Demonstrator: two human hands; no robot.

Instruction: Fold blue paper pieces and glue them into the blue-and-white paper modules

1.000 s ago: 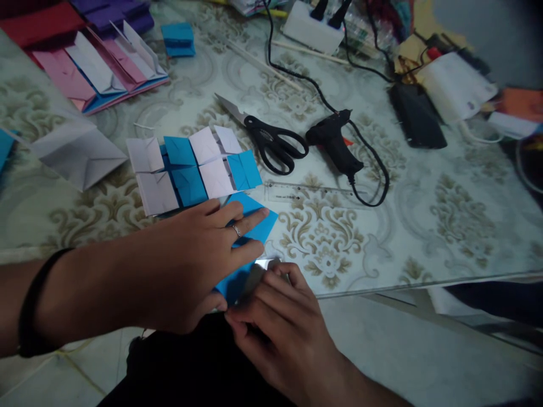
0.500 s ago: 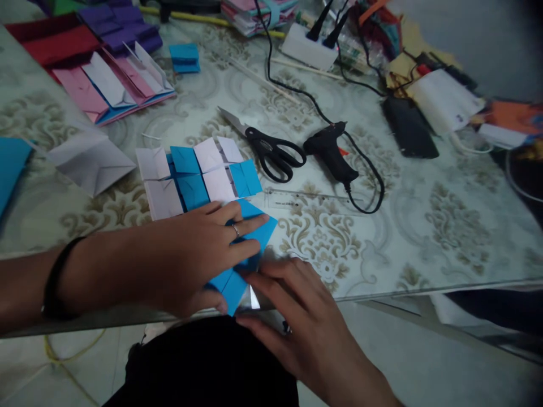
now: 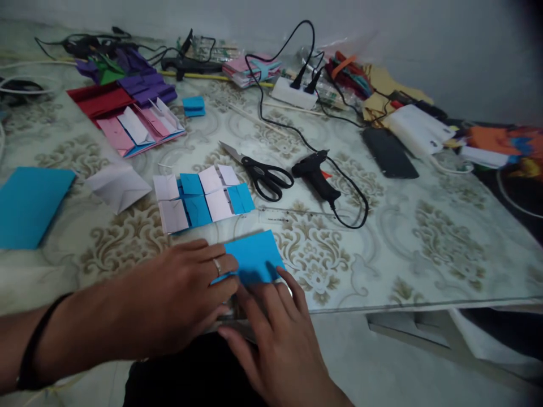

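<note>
A sheet of blue paper (image 3: 257, 254) lies at the table's near edge, under both hands. My left hand (image 3: 190, 285), with a ring and a black wristband, has its fingers curled over the paper's left part; the thumb is tucked below. My right hand (image 3: 275, 322) rests on the near right part, fingers bent on the paper and thumb apart from them at the table edge. The hands hide the paper's near edge. Just beyond lies a folded white and blue paper piece (image 3: 203, 198) with several flaps.
Scissors (image 3: 265, 175), a black glue gun (image 3: 316, 175) with its cord and a clear ruler (image 3: 297, 217) lie beyond the hands. At left are a folded white paper (image 3: 119, 186) and another blue sheet (image 3: 36, 206). A power strip (image 3: 292, 93) and phone (image 3: 389, 152) are farther back.
The view has tilted up. The blue paper has turned and now lies apart from the flapped piece. My left hand's spread fingers have curled in, and my right hand has come closer to it.
</note>
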